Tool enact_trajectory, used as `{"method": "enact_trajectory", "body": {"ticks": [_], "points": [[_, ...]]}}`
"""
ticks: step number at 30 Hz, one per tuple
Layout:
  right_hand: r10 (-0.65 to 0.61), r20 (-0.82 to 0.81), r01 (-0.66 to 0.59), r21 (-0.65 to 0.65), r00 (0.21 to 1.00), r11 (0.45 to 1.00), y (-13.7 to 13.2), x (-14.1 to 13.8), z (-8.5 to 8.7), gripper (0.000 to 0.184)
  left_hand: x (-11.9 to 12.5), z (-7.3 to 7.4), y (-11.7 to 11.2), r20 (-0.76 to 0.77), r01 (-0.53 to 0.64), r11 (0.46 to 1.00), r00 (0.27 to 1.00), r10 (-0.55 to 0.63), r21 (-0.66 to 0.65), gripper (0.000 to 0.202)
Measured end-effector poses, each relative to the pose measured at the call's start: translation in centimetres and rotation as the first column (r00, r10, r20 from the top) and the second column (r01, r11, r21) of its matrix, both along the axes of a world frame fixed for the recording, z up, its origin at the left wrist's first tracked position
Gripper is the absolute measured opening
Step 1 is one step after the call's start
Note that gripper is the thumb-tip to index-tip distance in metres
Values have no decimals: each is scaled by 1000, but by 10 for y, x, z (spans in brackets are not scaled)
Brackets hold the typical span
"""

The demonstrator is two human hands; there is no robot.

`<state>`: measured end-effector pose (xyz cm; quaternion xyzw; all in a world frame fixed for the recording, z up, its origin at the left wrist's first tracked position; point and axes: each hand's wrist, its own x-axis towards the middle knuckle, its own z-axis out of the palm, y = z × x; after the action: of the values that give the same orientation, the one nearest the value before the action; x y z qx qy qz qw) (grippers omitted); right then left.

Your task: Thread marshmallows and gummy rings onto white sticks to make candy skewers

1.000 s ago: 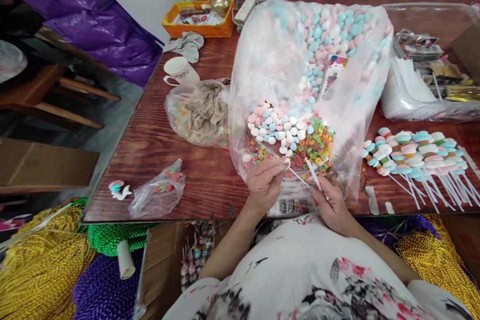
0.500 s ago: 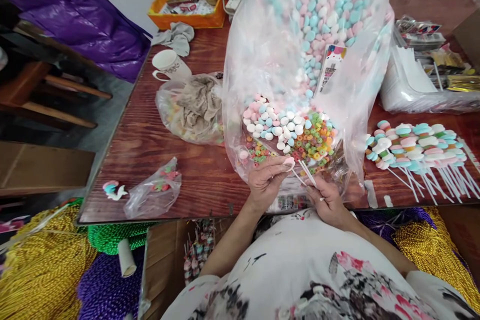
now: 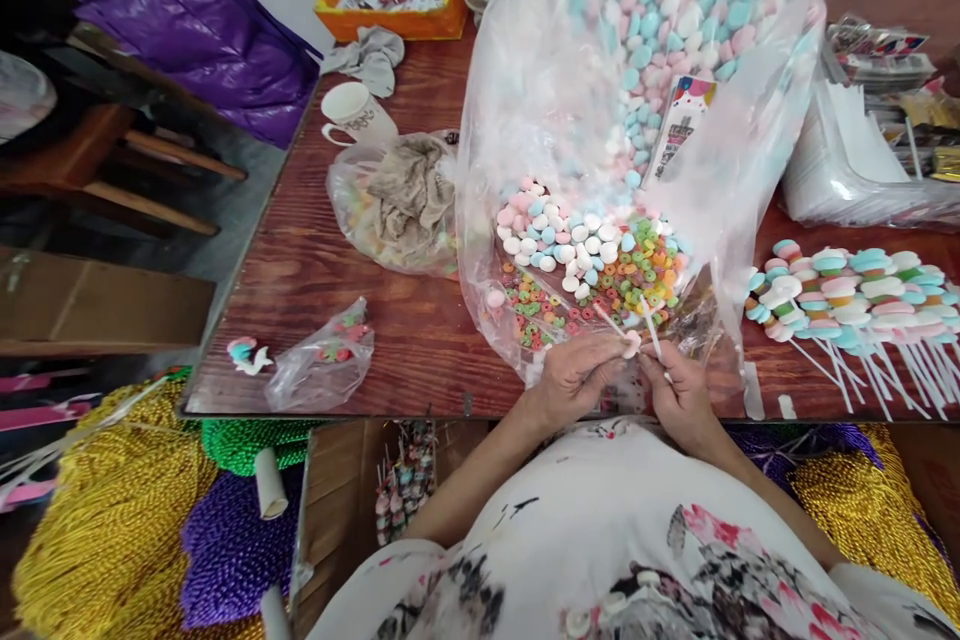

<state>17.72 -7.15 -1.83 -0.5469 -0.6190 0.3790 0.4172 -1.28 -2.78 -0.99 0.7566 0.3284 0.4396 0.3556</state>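
Over the table's front edge, my left hand (image 3: 579, 382) pinches a small pink marshmallow (image 3: 632, 344) between thumb and fingertips. A thin white stick (image 3: 609, 319) slants up and left beside the marshmallow; whether it pierces it I cannot tell. Close by on the right, my right hand (image 3: 681, 394) is closed around white sticks (image 3: 651, 325), their ends pointing upward. Just beyond both hands lies a large clear plastic bag (image 3: 540, 110). Pink, white and blue marshmallows (image 3: 577, 245) and colourful gummy rings (image 3: 643, 265) are heaped in its mouth.
Right of the bag lie finished-looking marshmallow skewers (image 3: 847, 290), below a clear plastic tub (image 3: 840, 190) of packets. To the left are a bag with a crumpled cloth (image 3: 412, 185), a white mug (image 3: 360, 115), a small plastic bag (image 3: 326, 360) and an orange box (image 3: 390, 15).
Both hands have moved right and closer together, bringing the marshmallow beside the right hand's sticks. One stick now leans up and left. The camera view has shifted slightly.
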Motion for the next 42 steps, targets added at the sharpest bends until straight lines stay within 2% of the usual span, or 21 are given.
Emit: {"method": "enact_trajectory", "body": {"ticks": [2, 4, 7, 10, 14, 16, 18, 21, 23, 25, 27, 29, 31, 33, 36, 42], "points": [[-49, 61, 49, -7, 997, 999, 2, 11, -3, 13, -15, -2, 12, -53, -141, 990, 988, 142, 27, 31], [-78, 96, 79, -6, 992, 997, 4, 21, -6, 12, -29, -5, 25, -148, -277, 957, 947, 287, 82, 26], [-76, 103, 77, -2, 992, 997, 4, 27, -12, 12, -37, -9, 41, -386, -216, 961, 883, 267, 170, 17], [-75, 100, 76, -11, 992, 997, 3, 26, -16, 11, -22, -6, 48, -539, -147, 966, 807, 241, 211, 18], [-99, 97, 103, -35, 990, 994, 1, 28, -17, 11, 7, 6, 53, -759, -117, 979, 618, 203, 167, 14], [-104, 96, 109, -45, 990, 993, 0, 30, -17, 11, 14, 10, 56, -818, -125, 980, 540, 200, 156, 12], [-103, 96, 109, -51, 990, 993, -1, 30, -15, 12, 18, 11, 56, -830, -122, 977, 516, 214, 176, 11], [-94, 108, 98, -30, 990, 995, 1, 29, -13, 13, 21, 6, 50, -790, -73, 975, 575, 214, 211, 10], [-73, 127, 75, -16, 989, 997, 2, 29, -12, 14, 22, 0, 44, -725, -41, 978, 665, 180, 206, 11], [-43, 122, 44, -6, 992, 999, 1, 28, -10, 15, 21, -3, 39, -599, -72, 988, 788, 141, 138, 13], [2, 95, -2, -1, 996, 1000, -1, 27, -9, 15, 19, -2, 37, -383, -164, 985, 915, 129, -61, 14], [65, 90, -66, 10, 994, 998, -5, 24, -8, 15, 16, 5, 36, -140, -209, 911, 976, 169, -356, 13], [104, 132, -108, 16, 986, 994, -7, 22, -6, 17, 13, 14, 34, 25, -180, 793, 971, 239, -582, 14], [90, 188, -97, 28, 978, 995, -8, 19, -6, 18, 11, 22, 31, 103, -157, 717, 947, 305, -680, 15], [74, 256, -88, 41, 964, 995, -7, 17, -6, 20, 11, 24, 26, 163, -162, 685, 909, 384, -711, 15], [91, 285, -124, 103, 954, 987, -8, 17, -5, 21, 11, 10, 23, 262, -129, 658, 847, 463, -742, 16]]}}
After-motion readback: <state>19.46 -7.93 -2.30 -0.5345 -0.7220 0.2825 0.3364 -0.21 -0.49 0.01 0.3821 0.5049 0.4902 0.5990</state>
